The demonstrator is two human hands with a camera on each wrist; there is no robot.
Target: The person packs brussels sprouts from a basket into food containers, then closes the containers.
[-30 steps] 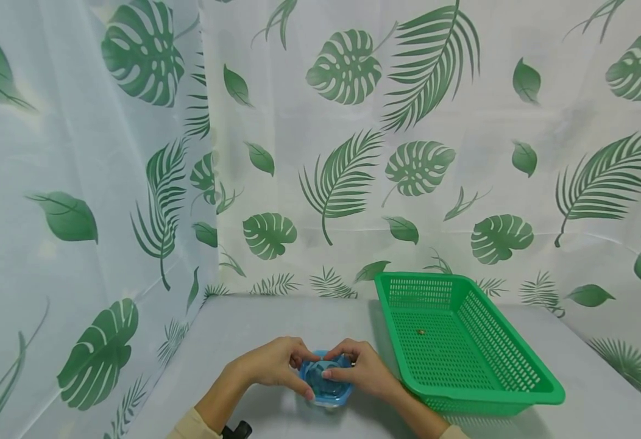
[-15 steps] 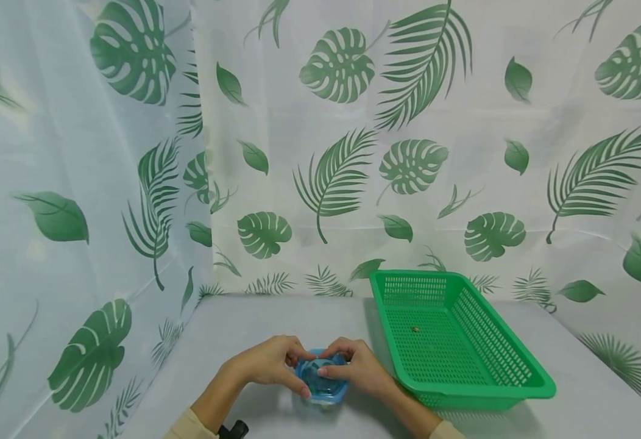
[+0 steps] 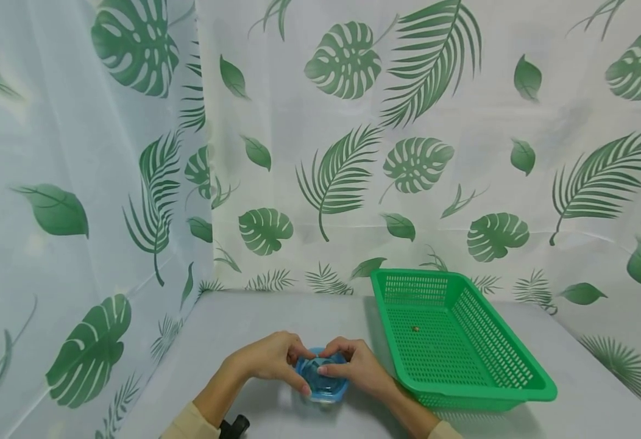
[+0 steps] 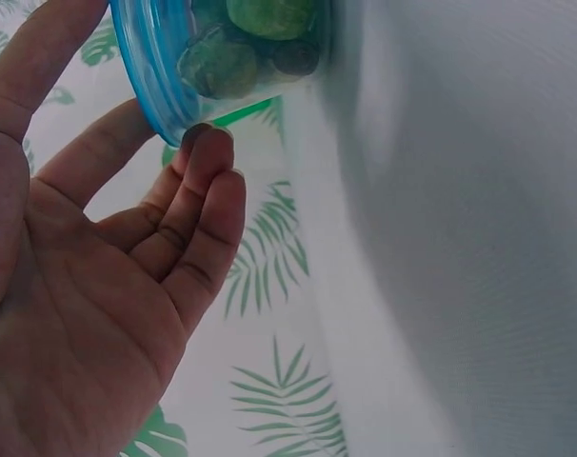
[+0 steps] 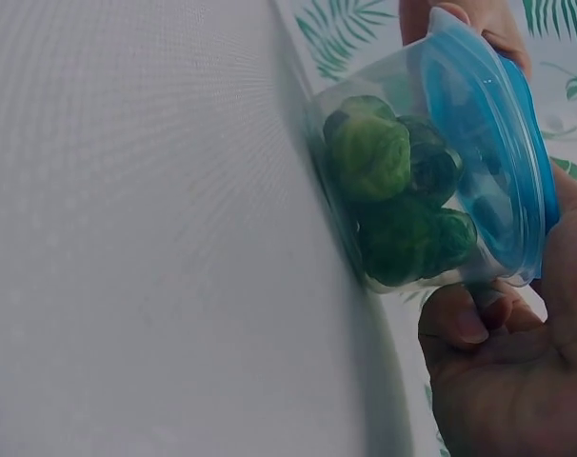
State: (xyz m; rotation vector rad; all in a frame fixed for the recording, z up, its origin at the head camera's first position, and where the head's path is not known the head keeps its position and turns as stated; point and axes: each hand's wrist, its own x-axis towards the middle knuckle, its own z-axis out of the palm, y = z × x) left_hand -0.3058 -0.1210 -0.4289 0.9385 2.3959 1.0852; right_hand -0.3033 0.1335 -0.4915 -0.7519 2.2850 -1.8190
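1. Hands meet low in the middle of the head view, both on a small clear tub [image 3: 321,383] that stands on the grey tabletop [image 3: 254,317], near its front edge.
2. The left hand [image 3: 268,361] holds the tub from the left, its fingers curled over the blue lid [image 3: 320,373] and its thumb [image 3: 297,383] laid along the near rim.
3. In the left wrist view the fingertips [image 4: 208,157] of that hand touch the blue rim of the lid [image 4: 150,67], with the palm turned toward the camera.
4. The right hand [image 3: 356,366] grips the tub from the right, fingers bent onto the top of the lid and the thumb pressed at its side.
5. The right wrist view shows the tub [image 5: 403,205] sitting flat on the tabletop with the lid [image 5: 488,152] on it, round green sprouts [image 5: 369,157] packed inside, and fingers [image 5: 460,324] of the right hand curled under the lid's edge.
6. A green basket [image 3: 518,390] with slotted walls stands just to the right of the hands, apart from them, and a tiny brown speck [image 3: 416,329] lies on its floor.
7. A white curtain [image 3: 353,152] printed with green leaves hangs behind and to the left of the tabletop.
8. Pale sleeves [image 3: 189,424] show at both wrists.
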